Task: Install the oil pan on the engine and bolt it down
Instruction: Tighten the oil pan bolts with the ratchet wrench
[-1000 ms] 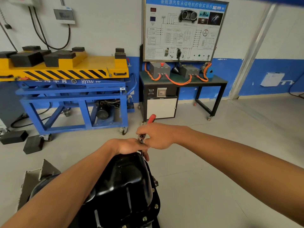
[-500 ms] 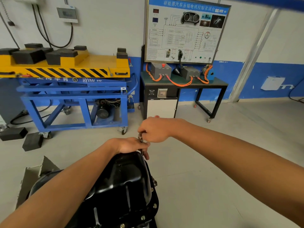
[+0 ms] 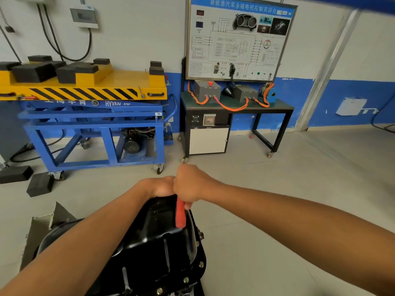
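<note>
The right hand is clamping its fingers on the red wrench handle, pointing 6 o'clock over the oil pan; left hand touching at 9 o'clock, fingers hidden

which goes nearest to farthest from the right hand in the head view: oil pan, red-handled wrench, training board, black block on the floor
1. red-handled wrench, gripped in the right hand
2. oil pan, just below the hand
3. black block, on the floor far to the left
4. training board, up against the back wall
</note>
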{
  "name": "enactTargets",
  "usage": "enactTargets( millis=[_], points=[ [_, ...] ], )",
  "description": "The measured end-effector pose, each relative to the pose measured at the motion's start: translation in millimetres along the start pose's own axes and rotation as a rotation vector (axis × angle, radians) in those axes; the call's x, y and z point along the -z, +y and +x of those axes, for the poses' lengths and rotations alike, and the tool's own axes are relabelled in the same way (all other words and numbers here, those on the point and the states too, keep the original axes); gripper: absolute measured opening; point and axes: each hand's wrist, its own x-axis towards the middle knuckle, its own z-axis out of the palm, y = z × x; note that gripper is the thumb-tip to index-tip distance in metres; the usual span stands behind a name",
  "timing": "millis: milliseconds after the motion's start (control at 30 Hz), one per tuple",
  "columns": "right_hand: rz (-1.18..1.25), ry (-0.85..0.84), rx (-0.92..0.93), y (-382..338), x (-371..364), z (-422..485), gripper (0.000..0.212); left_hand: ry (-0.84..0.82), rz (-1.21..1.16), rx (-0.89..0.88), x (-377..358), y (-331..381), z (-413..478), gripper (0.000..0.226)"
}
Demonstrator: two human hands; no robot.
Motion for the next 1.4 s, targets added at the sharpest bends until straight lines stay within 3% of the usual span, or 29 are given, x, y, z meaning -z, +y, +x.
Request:
enactTargets(
  millis=[67,133,267,533,633,733,1033,1267,1400],
  points=[
    [0.088,0.029,-0.057,-3,-6,2,0.026,-0.014,-0.01,0.002,0,1,-2,0.044],
    [0.134,0.012,-0.086,-3,-3,2,0.024,-0.065,-0.028,-0.01,0,3,-3,0.051],
    [-0.029,-0.049,-0.02,2,11,2,0.026,-0.029,-0.004,-0.006,0,1,1,0.017],
    [-0.502,0.036,0.199,5,34,-8,0.029,-0.126,-0.012,-0.007,0,3,2,0.04],
    [-0.611,0.036,0.292,5,38,-6,0.006,-0.122,-0.036,0.0,0,5,-1,0.044],
    [-0.657,0.028,0.343,9,36,-1,0.027,-0.122,-0.025,0.002,0,6,-1,0.044],
    [-0.612,-0.066,0.515,11,35,9,0.012,-0.129,0.004,-0.002,1,6,-4,0.042],
    [-0.763,-0.162,0.43,6,43,9,0.004,-0.128,-0.047,-0.022,-1,5,-2,0.043],
    [-0.778,-0.135,0.38,0,43,10,0.03,-0.118,-0.071,-0.012,-2,4,-1,0.04]
  ],
)
